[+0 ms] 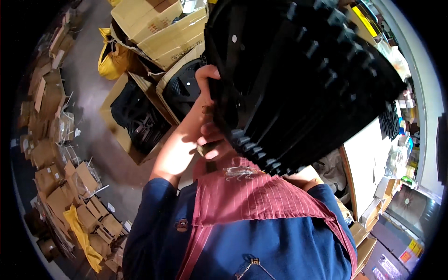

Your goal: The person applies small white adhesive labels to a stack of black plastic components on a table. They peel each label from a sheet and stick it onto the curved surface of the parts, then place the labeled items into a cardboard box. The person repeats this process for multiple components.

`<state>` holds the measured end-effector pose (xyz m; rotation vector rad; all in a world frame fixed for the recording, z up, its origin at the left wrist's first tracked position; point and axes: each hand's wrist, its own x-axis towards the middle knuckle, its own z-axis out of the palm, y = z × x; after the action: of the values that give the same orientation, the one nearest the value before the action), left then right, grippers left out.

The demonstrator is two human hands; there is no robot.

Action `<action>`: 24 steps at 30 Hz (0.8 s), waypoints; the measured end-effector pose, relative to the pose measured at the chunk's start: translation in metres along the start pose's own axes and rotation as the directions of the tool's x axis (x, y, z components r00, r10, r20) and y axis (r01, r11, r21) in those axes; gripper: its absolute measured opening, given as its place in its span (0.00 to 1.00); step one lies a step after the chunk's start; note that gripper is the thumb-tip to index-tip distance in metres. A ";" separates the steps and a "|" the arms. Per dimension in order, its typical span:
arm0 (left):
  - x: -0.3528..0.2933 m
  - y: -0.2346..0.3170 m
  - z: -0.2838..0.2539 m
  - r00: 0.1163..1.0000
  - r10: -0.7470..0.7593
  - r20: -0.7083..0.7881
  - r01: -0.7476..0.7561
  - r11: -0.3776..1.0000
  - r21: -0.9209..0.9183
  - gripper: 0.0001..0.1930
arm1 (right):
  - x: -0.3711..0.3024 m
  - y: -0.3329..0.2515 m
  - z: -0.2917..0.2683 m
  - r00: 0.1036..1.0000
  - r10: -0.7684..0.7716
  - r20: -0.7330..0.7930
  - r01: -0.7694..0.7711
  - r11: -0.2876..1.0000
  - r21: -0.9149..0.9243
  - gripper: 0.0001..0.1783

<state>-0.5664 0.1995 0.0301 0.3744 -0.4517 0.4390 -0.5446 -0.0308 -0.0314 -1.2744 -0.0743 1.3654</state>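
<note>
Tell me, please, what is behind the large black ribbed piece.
A tan cardboard box and a flat white surface show past the large black ribbed piece; it covers the rest.

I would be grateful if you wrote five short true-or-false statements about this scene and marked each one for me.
1. The left hand holds the large black item at its edge. True.
2. The right hand is in full view. False: the black item hides it, though part of the right forearm shows.
3. The apron is plain green. False: the apron is red with thin pale stripes.
4. A yellow bag lies near an open cardboard box that holds black pieces. True.
5. The cardboard at the picture's left side forms one neat stack. False: the cardboard lies in a loose jumble.
</note>
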 end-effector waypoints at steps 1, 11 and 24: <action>-0.004 0.001 -0.002 0.998 -0.008 -0.060 0.007 1.000 -0.013 0.20 | -0.001 -0.002 0.001 1.000 0.011 0.004 -0.011 1.000 -0.008 0.32; -0.011 -0.011 0.002 0.937 -0.045 -0.347 0.063 0.997 0.041 0.27 | -0.001 -0.012 -0.004 0.995 0.058 0.082 -0.053 0.997 -0.057 0.36; -0.037 0.134 0.086 0.633 -0.405 -0.660 0.755 0.514 0.408 0.38 | 0.015 -0.034 -0.013 0.973 0.083 0.214 -0.061 0.993 -0.106 0.43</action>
<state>-0.6901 0.2625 0.1171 1.0597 0.3972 -0.0487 -0.5087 -0.0175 -0.0221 -1.2138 -0.2520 1.5777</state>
